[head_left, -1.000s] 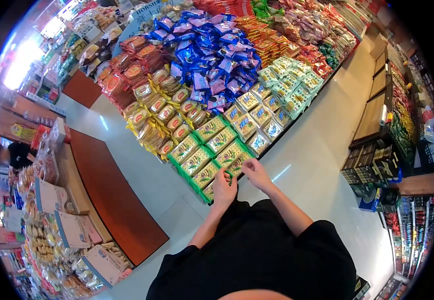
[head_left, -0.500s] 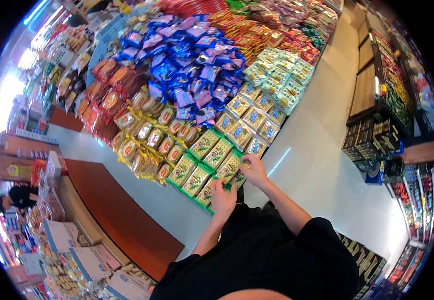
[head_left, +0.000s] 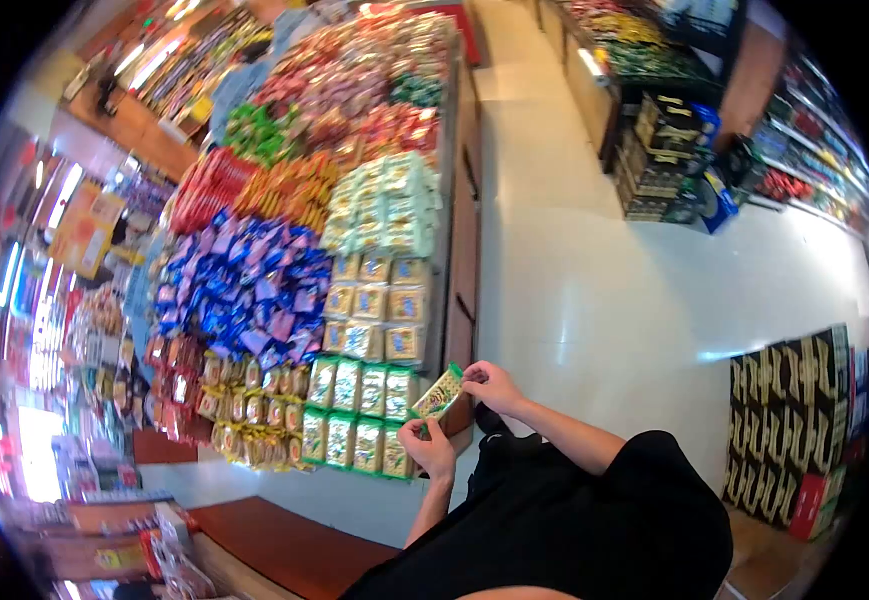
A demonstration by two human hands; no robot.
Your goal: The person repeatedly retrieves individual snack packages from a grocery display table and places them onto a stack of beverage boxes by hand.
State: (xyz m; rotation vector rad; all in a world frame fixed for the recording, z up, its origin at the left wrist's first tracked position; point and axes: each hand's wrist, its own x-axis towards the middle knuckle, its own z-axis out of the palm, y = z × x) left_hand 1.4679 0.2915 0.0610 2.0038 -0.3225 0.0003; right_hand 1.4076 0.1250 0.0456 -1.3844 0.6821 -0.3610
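Observation:
A green-edged cracker packet [head_left: 438, 396] is held slantwise between my hands, above the corner of the display. My left hand [head_left: 428, 446] pinches its lower left end, and my right hand [head_left: 490, 387] grips its upper right end. Just left of it, two rows of similar green-edged packets [head_left: 355, 446] lie side by side. Behind these are square yellow packets [head_left: 366, 302], and further back pale green packets [head_left: 386, 205].
Blue and pink sweets [head_left: 244, 290] heap up beside yellow-tied packs [head_left: 254, 410]. Stacked black and gold boxes [head_left: 786, 420] stand at the right on the pale floor [head_left: 594, 290]. A brown counter [head_left: 284, 540] lies at the lower left.
The view has turned, so the display now runs more upright in the frame. My hands have lifted one green-edged packet off the others and hold it tilted near the display's edge.

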